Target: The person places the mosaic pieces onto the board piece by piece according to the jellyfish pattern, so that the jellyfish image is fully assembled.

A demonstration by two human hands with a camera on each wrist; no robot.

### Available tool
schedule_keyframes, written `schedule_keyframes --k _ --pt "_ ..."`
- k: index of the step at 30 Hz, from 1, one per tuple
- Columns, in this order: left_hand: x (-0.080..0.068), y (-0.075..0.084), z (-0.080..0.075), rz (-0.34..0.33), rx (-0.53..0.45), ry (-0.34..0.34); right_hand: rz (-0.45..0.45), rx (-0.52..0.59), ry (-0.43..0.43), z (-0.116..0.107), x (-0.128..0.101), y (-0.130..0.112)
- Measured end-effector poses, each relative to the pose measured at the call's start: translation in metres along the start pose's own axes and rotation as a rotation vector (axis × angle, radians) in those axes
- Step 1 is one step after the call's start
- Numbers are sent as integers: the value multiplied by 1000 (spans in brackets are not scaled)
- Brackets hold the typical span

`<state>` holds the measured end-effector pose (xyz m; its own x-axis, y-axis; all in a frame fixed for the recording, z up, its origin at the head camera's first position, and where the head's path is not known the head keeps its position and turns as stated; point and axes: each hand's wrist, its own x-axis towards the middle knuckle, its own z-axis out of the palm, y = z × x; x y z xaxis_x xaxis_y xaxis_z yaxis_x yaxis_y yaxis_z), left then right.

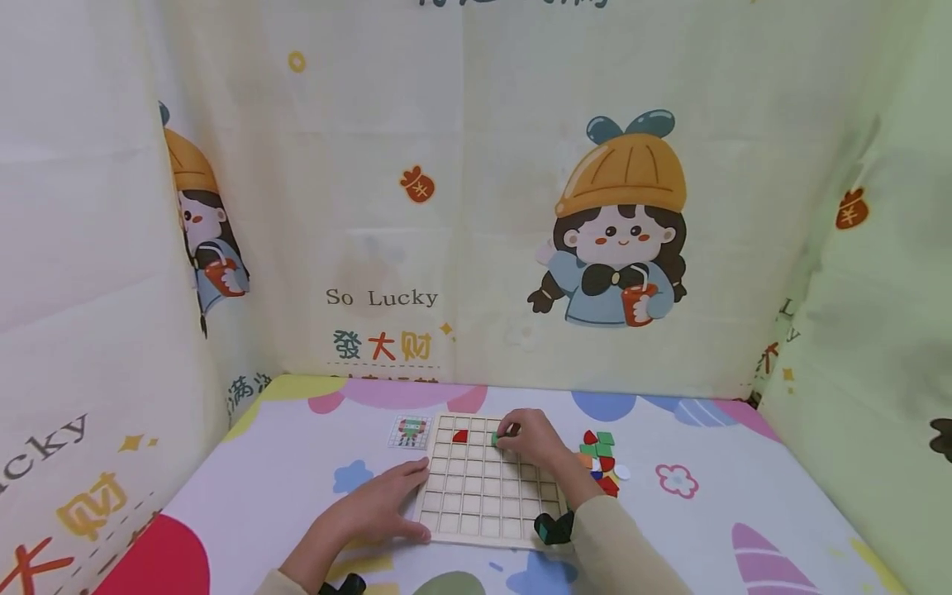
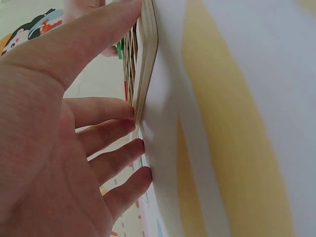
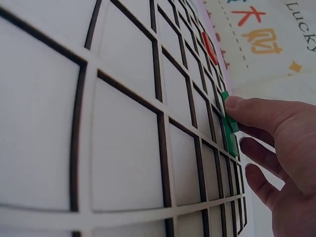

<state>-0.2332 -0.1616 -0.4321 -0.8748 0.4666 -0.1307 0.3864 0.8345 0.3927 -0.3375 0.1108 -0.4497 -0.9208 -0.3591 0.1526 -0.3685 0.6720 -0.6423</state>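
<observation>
A pale wooden grid board [image 1: 476,546] lies on the table. My right hand [image 1: 537,442] is over the board's upper right part. Its thumb and finger pinch a small green tile [image 3: 231,123], right at the grid's far cells; more green [image 3: 230,141] shows just below it in the right wrist view. A red piece with one curved side [image 1: 460,436] sits in a cell further left. My left hand [image 1: 379,504] rests against the board's left edge, with fingers spread. In the left wrist view, its thumb [image 2: 98,37] and fingertips touch the board's side.
A small pattern card [image 1: 410,431] with a coloured figure lies left of the board's top. Right of the board is a loose pile of red, green, orange, blue and white pieces [image 1: 605,463], partly behind my right forearm. A printed cloth wall [image 1: 483,248] stands behind the table.
</observation>
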Motion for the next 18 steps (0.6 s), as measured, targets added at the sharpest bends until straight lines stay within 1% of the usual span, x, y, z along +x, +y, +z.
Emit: schedule_keyframes --k 4,8,18 --pt "1 -2 0 5 7 11 11 -25 27 3 4 -3" --pt "2 -2 0 -1 2 8 8 -56 37 6 8 -4" --pt "1 -1 1 -16 -4 -4 37 -23 26 9 6 -7"
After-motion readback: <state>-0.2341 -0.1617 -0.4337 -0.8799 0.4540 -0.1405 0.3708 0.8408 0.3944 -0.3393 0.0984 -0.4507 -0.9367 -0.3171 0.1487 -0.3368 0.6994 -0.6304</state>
